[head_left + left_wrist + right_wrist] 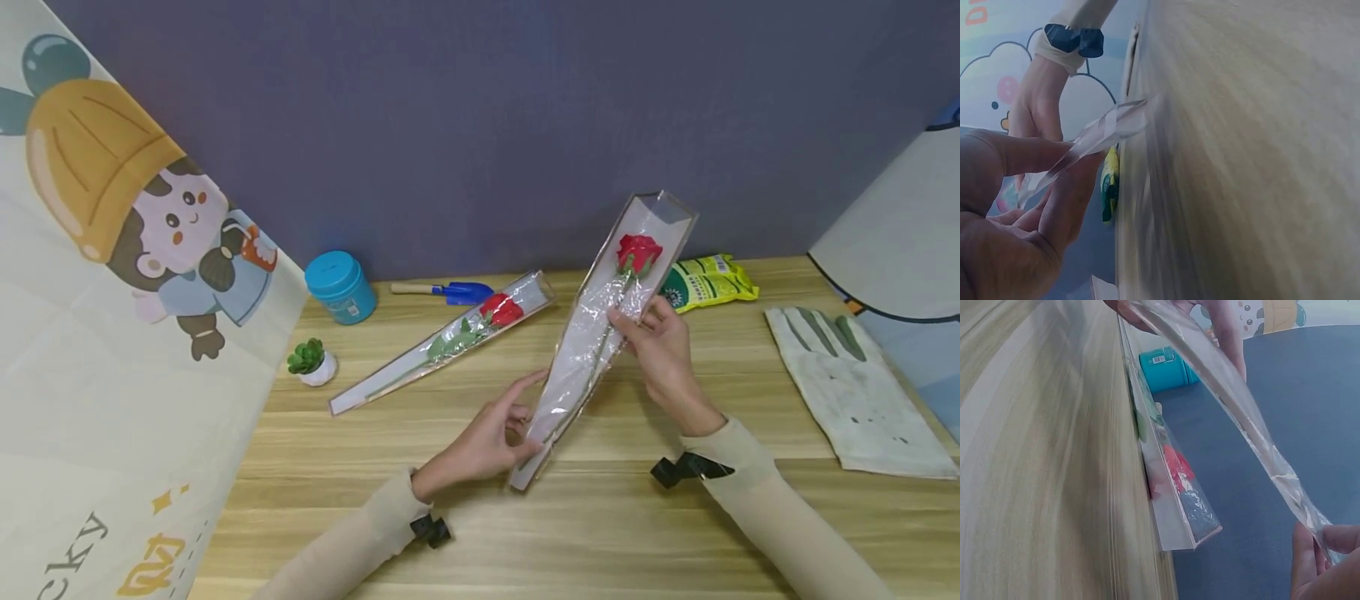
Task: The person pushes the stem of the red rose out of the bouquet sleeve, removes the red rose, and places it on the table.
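Observation:
A red rose (638, 253) in a long clear tapered sleeve with a white backing (576, 354) is held tilted above the table. My right hand (664, 360) pinches the sleeve's edge below the bloom, thumb on the front. Near the narrow lower end, my left hand (491, 439) grips the sleeve between thumb and fingers; the left wrist view shows that pinch on the clear wrap (1110, 128). A second wrapped red rose (501, 310) lies slantwise on the table, left of the held one.
At the back left stand a blue jar (341, 287) and a small potted succulent (311, 362). A blue hand trowel (467, 293) lies behind the second rose. To the right are a yellow-green packet (712, 282) and a whitish glove (855, 400). A dark panel (480, 133) rises behind the table.

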Demonstrator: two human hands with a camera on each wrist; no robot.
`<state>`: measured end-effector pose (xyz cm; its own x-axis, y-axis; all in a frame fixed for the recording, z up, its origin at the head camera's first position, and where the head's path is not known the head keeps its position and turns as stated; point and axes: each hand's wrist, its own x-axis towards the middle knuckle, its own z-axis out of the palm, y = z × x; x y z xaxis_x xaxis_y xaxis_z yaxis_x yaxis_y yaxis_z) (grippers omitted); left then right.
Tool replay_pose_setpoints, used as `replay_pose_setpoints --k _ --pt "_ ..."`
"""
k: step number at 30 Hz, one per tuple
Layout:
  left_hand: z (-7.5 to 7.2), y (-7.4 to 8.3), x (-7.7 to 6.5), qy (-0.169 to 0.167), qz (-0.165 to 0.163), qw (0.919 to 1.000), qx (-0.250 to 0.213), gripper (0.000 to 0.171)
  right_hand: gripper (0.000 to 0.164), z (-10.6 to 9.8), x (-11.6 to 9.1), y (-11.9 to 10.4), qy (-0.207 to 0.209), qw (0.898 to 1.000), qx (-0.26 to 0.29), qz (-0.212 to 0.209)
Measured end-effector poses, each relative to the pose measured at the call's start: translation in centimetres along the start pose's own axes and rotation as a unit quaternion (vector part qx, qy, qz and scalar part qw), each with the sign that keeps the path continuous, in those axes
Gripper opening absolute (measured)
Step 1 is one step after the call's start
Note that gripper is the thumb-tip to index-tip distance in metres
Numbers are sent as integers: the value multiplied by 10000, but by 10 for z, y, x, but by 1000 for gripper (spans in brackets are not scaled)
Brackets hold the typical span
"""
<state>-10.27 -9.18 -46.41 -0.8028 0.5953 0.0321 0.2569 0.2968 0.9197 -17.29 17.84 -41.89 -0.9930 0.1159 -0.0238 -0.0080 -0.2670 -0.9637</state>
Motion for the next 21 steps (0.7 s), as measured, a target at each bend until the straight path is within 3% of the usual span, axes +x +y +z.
replay_pose_setpoints --k 9,16,21 --pt "3 1 2 184 98 9997 108 102 40 4 -2 10 -16 9987 -509 -22" --pt "7 0 3 320 173 9990 253 99 55 3 -5 16 -50 9990 -441 -26" --pt "10 -1 5 468 348 9976 377 94 53 3 -7 17 -91 9986 -512 7"
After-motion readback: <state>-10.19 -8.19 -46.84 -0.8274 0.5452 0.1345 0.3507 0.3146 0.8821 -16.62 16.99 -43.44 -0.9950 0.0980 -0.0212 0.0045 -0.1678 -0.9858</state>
